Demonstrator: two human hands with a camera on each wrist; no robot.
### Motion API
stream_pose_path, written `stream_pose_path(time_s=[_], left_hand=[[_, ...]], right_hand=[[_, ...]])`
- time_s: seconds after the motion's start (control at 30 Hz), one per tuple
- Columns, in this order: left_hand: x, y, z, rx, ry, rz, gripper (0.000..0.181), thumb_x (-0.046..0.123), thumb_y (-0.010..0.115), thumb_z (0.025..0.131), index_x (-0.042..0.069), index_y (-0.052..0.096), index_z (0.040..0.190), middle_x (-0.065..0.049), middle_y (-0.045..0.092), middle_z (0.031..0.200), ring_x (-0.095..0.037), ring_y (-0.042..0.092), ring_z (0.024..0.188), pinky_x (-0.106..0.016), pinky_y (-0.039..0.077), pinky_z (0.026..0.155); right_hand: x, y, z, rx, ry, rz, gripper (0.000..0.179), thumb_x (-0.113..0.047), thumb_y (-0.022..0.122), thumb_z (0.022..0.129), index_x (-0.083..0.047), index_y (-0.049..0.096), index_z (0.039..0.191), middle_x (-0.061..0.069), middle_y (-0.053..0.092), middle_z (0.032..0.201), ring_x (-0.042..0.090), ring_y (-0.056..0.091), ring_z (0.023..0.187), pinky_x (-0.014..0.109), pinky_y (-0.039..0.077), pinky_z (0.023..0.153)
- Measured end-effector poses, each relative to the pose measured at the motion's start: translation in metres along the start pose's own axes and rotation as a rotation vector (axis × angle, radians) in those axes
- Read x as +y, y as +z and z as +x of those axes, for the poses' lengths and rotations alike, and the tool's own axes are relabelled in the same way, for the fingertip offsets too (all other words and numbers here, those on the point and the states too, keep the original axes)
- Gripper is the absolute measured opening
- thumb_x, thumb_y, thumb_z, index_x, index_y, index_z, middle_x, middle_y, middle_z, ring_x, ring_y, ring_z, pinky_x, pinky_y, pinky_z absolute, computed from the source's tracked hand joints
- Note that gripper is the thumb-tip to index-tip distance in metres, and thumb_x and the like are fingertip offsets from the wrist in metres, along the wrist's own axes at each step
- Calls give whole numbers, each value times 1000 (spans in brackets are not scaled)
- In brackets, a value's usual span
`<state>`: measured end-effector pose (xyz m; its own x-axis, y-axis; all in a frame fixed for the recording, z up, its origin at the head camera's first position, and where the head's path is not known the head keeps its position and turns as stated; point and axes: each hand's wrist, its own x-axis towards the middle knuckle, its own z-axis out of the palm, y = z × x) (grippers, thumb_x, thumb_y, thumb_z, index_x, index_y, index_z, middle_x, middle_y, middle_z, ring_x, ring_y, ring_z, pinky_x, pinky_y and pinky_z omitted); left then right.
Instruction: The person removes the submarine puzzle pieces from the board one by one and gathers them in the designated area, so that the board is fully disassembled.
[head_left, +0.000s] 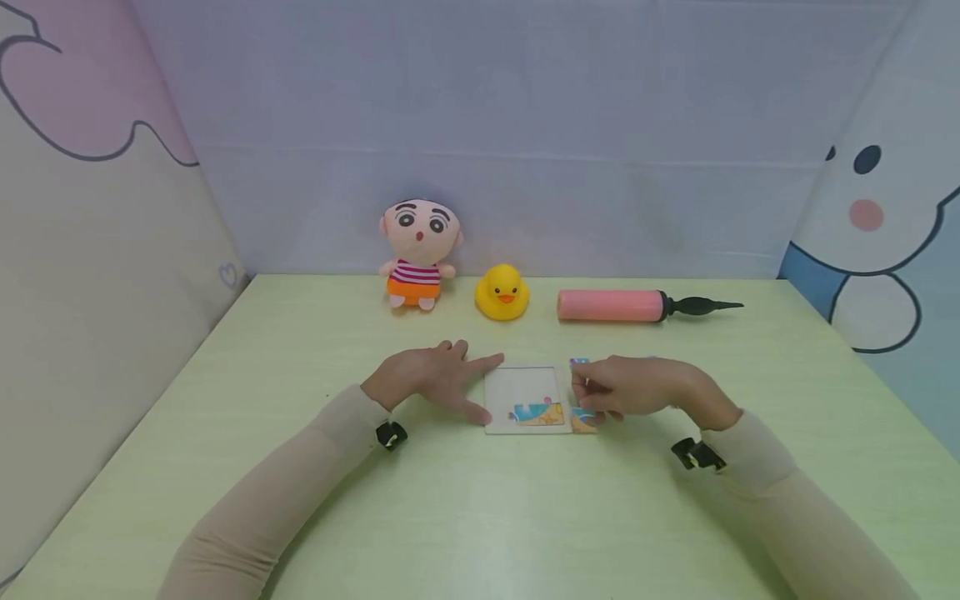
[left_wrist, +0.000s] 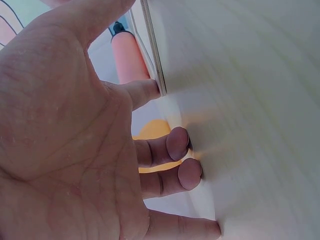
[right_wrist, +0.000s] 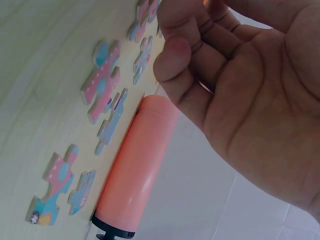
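Observation:
A white puzzle board (head_left: 521, 385) lies on the table with a few joined beach-picture pieces (head_left: 538, 414) along its lower right. My left hand (head_left: 446, 379) is spread at its left side, the thumb near the lower corner and the index finger near the upper one. In the left wrist view, the index finger (left_wrist: 145, 92) meets the board's edge. My right hand (head_left: 633, 385) is bent over loose pieces just right of the board, fingers curled downward. A sandy-blue puzzle piece (head_left: 583, 421) shows below its fingertips; I cannot tell whether they pinch a piece.
Several loose pink and blue puzzle pieces (right_wrist: 102, 82) lie around the right hand. Behind the board stand a plush doll (head_left: 416, 254) and a yellow rubber duck (head_left: 502, 293). A pink hand pump (head_left: 611, 306) with a black nozzle lies at the back right, before a pale wall (head_left: 487, 200).

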<state>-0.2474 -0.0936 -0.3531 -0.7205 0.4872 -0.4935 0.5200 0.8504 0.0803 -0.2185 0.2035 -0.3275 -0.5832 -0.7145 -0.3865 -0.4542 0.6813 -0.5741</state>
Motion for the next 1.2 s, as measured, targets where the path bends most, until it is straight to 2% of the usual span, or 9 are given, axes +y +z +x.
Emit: stream_pose_path(time_s=[0.4, 0.83, 1.03, 1.2], left_hand=[[0, 1, -2, 1, -8, -11, 97, 75, 60, 82, 42, 12, 160, -19, 31, 156, -38, 38, 134, -61, 39, 104], [2, -1, -2, 3, 8, -5, 97, 75, 59, 83, 40, 12, 161, -19, 31, 155, -38, 38, 134, -61, 39, 104], [2, -1, -3, 11, 19, 20, 97, 75, 58, 84, 38, 11, 161, -18, 37, 148, -34, 42, 126, -56, 42, 101], [3, -1, -4, 12, 18, 12, 96, 74, 58, 84, 39, 12, 161, -18, 37, 148, -34, 42, 126, -56, 41, 102]], right_hand=[[8, 5, -3, 17, -1, 48, 12, -13, 55, 103, -9, 53, 92, 2, 60, 76, 14, 52, 60, 25, 42, 61], [12, 7, -2, 26, 40, 12, 13, -15, 58, 102, -11, 54, 91, -2, 56, 73, 10, 49, 63, 24, 41, 60], [13, 8, -1, 30, 59, 6, 13, -13, 57, 102, -12, 54, 89, -3, 53, 66, 8, 45, 59, 22, 37, 59], [14, 9, 1, 34, 48, -1, 12, -12, 57, 102, -12, 55, 90, -3, 53, 63, 8, 43, 57, 22, 36, 58]])
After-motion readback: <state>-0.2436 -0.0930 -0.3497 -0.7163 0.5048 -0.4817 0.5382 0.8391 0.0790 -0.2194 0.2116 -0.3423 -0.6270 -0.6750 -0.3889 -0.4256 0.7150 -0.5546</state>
